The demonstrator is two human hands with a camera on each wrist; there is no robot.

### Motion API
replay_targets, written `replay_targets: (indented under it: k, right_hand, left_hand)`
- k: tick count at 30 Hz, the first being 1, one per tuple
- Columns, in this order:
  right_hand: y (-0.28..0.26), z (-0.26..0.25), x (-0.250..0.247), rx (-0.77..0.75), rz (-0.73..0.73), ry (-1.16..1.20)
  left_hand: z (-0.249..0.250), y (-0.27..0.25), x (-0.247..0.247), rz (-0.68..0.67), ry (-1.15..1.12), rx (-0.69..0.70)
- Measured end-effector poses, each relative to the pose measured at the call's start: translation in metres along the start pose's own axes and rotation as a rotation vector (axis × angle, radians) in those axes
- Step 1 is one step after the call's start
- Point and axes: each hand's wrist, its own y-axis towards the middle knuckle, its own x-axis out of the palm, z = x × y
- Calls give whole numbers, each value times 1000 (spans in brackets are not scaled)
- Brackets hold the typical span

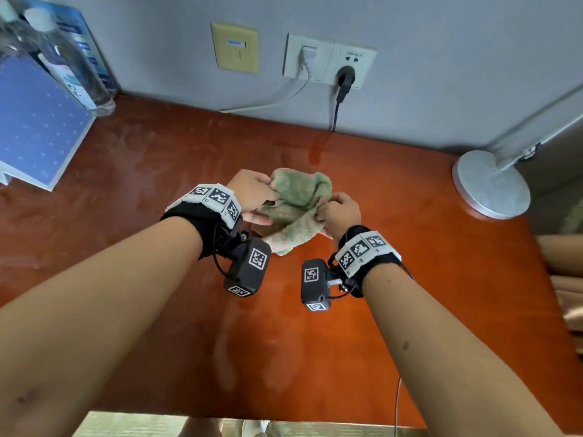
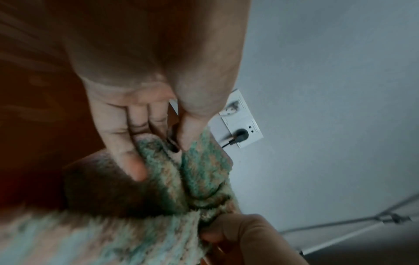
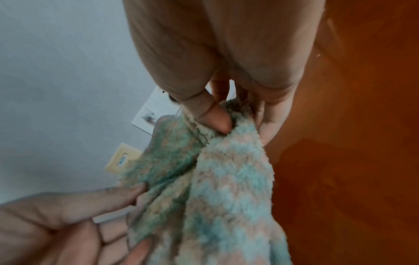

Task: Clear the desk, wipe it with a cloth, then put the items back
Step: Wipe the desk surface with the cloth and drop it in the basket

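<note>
Desk (image 1: 394,279) mostly cleared and streaked damp, both left hand (image 1: 252,193) and right hand (image 1: 342,212) pinching the bunched cloth (image 1: 299,197); returning items likely remains

Head view: from above, facing forward and down over the desk (image 1: 410,279) toward the back edge and wall sockets (image 1: 328,61). Wrist views: very close along each palm, facing the wall. Shared by all: cloth (image 1: 299,203), sockets, desk surface.
</note>
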Motion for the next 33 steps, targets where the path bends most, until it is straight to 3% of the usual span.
replay_targets:
  k: [5, 9, 12, 15, 18, 23, 29, 33]
  right_hand:
    - [-19, 13, -34, -52, 160, -111]
    - [-19, 27, -59, -168, 201, -258]
    - [-18, 41, -77, -182, 266, -315]
    - [-18, 55, -103, -172, 361, -400]
    - [-19, 68, -123, -203, 409, -540]
    - [-12, 83, -151, -173, 417, -766]
    - [5, 93, -184, -63, 463, -814]
    - [8, 104, -200, -20, 367, -877]
  left_hand:
    - [-3, -7, 33, 25, 194, 144]
    - [-7, -19, 64, 188, 963, 377]
    - [-23, -12, 81, 179, 1229, 482]
    - [-38, 0, 95, 103, 1338, 658]
    - [-48, 13, 105, -19, 1466, 711]
    - [-62, 29, 134, -148, 1568, 661]
    - [-57, 41, 174, -201, 1500, 592]
    - [-49, 42, 204, -218, 1549, 615]
